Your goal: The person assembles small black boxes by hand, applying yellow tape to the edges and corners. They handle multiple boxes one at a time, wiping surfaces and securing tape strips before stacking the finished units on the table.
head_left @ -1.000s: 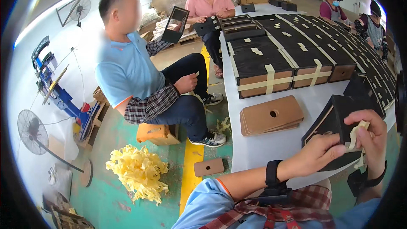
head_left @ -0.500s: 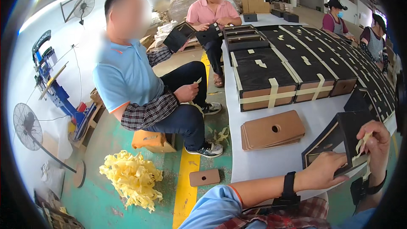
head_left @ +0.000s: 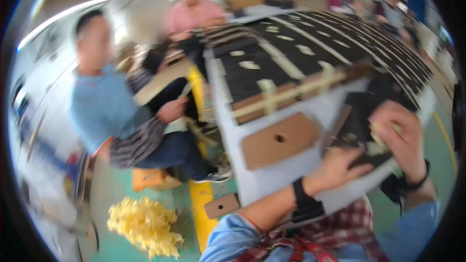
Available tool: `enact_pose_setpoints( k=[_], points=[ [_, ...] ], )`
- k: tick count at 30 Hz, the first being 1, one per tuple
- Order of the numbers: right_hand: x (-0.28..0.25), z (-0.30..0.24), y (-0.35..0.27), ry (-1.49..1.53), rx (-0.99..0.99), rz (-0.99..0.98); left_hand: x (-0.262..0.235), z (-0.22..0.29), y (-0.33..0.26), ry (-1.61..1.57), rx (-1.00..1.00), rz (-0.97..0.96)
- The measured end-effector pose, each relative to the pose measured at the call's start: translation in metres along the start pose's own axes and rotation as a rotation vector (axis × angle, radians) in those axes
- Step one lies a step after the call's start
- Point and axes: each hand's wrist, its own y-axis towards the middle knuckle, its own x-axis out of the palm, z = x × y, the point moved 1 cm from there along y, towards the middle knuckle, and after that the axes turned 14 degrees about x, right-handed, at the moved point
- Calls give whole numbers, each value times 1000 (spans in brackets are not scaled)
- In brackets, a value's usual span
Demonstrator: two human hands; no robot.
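Observation:
Close to me on the white-covered table stands a black box [head_left: 357, 123], blurred by motion. My left hand [head_left: 337, 170] rests against its near side with fingers spread. On the right, my right hand [head_left: 400, 136] is closed, its fingertips pinching a crumpled pale strip of masking tape [head_left: 377, 138] above the box's right part. A brown board [head_left: 259, 153] with a round hole lies on top of a stack, left of the box.
Joined black boxes [head_left: 238, 85] with pale tape strips cover the table's far part. Left, a seated person in a blue shirt [head_left: 104, 106] holds a tape strip. A pink-shirted person [head_left: 194, 17] sits beyond. Yellowish tape scraps [head_left: 143, 225] and a brown board [head_left: 213, 209] lie on the floor.
The view has swung to the right and blurred. My left hand has shifted out of the box's opening to its near side. My right hand, still pinching tape, has turned over toward the box.

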Motion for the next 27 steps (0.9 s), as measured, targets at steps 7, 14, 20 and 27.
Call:
enact_pose_setpoints(
  k=[7,14,20,27],
  points=[
    [-9,-6,-5,107,79,-18,1,2,9,-190,50,-8],
    [-13,-3,-10,-199,-205,-176,-1,0,6,-180,97,-25],
    [-14,-9,-8,-258,-225,-195,2,0,4,-158,139,-33],
    [-10,-7,-10,-254,-271,-105,-5,5,7,-164,107,-36]
  ],
)
